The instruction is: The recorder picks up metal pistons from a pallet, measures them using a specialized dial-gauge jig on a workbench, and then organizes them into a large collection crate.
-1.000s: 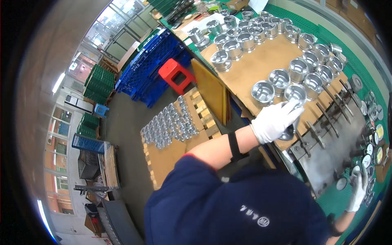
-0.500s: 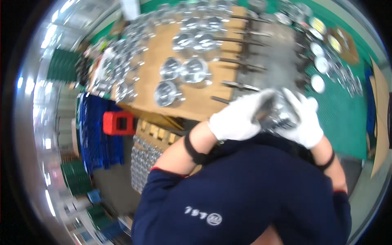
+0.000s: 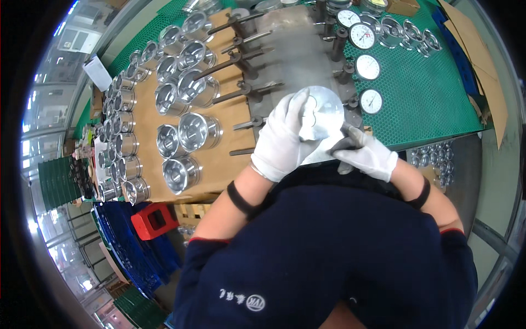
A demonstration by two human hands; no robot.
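A shiny metal piston (image 3: 324, 112), its round flat top turned up, is in my white-gloved left hand (image 3: 287, 131). The left thumb and fingers grip its left side. Close to the piston's lower right edge is my right hand (image 3: 359, 151), gloved in white with grey, soiled fingertips. Its fingers are bent and apart, and no held object shows among them; whether they touch the piston I cannot tell. Below the piston lies a pale surface (image 3: 323, 153), partly covered by my hands. A grey metal plate (image 3: 298, 60) is just beyond.
Several pistons (image 3: 200, 131) stand on brown cardboard (image 3: 230, 164) at left. Rods on dark posts (image 3: 244, 66) line the plate's left side. Round dial gauges (image 3: 367, 67) line its right side, over a green mat (image 3: 405, 98). Metal rings (image 3: 392, 32) lie at the far right. A red stool (image 3: 155, 221) stands lower left.
The view has shifted and sharpened. The piston now shows its flat top in my left hand. My right hand, earlier around the metal piece, has come off to its lower right.
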